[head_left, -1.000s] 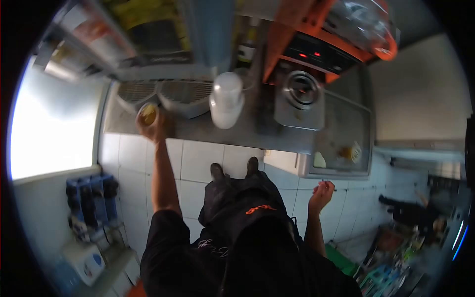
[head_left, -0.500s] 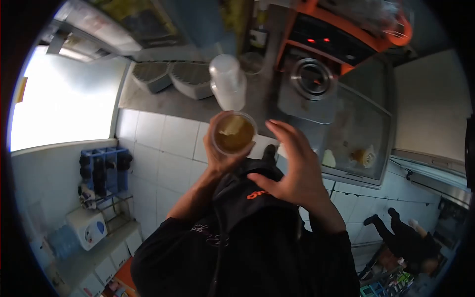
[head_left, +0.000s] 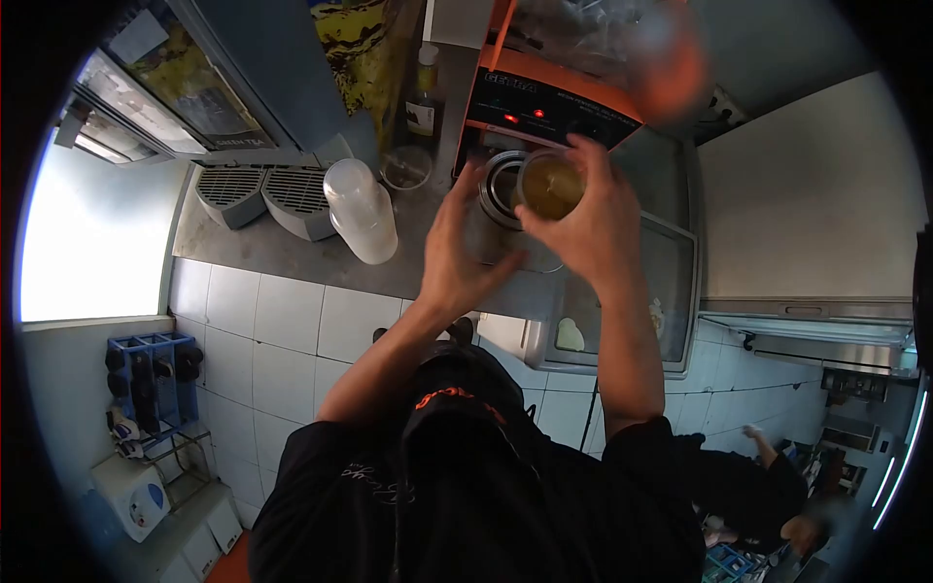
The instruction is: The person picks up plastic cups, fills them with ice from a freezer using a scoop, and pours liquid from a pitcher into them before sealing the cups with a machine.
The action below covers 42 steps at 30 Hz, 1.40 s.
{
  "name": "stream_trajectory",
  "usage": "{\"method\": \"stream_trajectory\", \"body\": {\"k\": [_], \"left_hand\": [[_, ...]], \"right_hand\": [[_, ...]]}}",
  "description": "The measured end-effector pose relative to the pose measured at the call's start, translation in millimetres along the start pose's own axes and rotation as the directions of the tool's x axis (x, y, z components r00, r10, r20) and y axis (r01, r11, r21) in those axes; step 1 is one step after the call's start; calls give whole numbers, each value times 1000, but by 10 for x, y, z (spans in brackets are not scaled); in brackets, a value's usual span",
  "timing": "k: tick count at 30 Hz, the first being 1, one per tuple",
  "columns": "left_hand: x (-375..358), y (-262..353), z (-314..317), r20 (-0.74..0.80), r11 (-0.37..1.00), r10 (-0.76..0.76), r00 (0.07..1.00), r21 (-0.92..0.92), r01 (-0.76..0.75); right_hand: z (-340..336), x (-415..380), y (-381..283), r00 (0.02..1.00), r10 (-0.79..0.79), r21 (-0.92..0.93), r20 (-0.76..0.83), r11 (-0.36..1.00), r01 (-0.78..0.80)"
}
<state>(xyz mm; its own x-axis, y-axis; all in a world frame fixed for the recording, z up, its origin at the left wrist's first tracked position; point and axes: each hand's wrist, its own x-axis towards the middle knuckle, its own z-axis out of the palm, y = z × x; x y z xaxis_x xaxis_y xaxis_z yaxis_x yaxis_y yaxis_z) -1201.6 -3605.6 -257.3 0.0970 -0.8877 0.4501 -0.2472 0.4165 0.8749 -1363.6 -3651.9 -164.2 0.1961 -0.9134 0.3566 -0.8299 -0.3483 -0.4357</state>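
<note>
In the head view, my right hand (head_left: 598, 223) is wrapped round a clear plastic cup (head_left: 552, 187) with a yellow-brown drink in it. The cup is over the right side of a round metal ring holder (head_left: 498, 189) on an orange and black cup sealing machine (head_left: 554, 109). On the ring's near left side, my left hand (head_left: 455, 262) has its fingers apart and holds nothing. Its upper fingertips are close to the ring's left edge. Red lights glow on the machine's front panel.
Stacked plastic cups (head_left: 362, 212) stand on the counter at left, beside a clear container (head_left: 405, 169) and a bottle (head_left: 423, 107). Grey drip trays (head_left: 299, 201) sit farther left. A glass-topped case (head_left: 666, 262) is at right. Another person (head_left: 739, 486) is at lower right.
The cup has passed from my left hand to my right and moved up and right to the machine. My left hand has let go and reached toward the ring. The view has shifted right.
</note>
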Motion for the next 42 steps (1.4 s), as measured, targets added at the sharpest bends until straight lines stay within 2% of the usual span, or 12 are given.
{"method": "stream_trajectory", "body": {"k": [4,10,14,17,24,30,33,35,38,39,41,42], "left_hand": [[-409,-238,-511,95,972,-224,970,93,215],[-1288,-616,-1291,234,845,-535,812,147,514],[-1672,-737,-1581,333,597,-686,647,-250,762],[-1676,-700,-1696,340,523,-703,624,-348,778],[-1515,-736,-1802,307,564,-668,678,-385,731],[-1442,-746,-1708,338,572,-639,691,-391,721],[-1483,-802,-1596,385,614,-597,704,-345,710],[-1421,-777,-1478,439,624,-581,686,-301,721],[-1237,-606,-1135,568,558,-575,589,-255,790],[-1218,-644,-962,599,569,-539,593,-261,780],[-1227,-865,-518,643,590,-472,603,-278,758],[-1256,-1083,-247,632,611,-453,629,-293,735]], "right_hand": [[240,183,172,998,56,-52,0,997,-56],[711,167,294,991,133,-14,11,991,-133],[1070,41,508,985,172,-17,1,985,-172],[1181,-38,569,981,191,-20,-23,981,-192],[1353,-149,693,988,121,75,-98,991,-114],[1264,-217,671,987,35,20,-155,999,-32],[857,-183,550,926,-98,-34,-365,995,92],[406,-79,415,883,-54,53,-466,995,89],[-402,217,180,704,-171,-16,-690,975,221],[-638,381,168,629,-232,-75,-742,961,265],[-1044,796,14,601,-354,-148,-717,919,365],[-1199,1057,-104,649,-386,-177,-656,914,364]]}}
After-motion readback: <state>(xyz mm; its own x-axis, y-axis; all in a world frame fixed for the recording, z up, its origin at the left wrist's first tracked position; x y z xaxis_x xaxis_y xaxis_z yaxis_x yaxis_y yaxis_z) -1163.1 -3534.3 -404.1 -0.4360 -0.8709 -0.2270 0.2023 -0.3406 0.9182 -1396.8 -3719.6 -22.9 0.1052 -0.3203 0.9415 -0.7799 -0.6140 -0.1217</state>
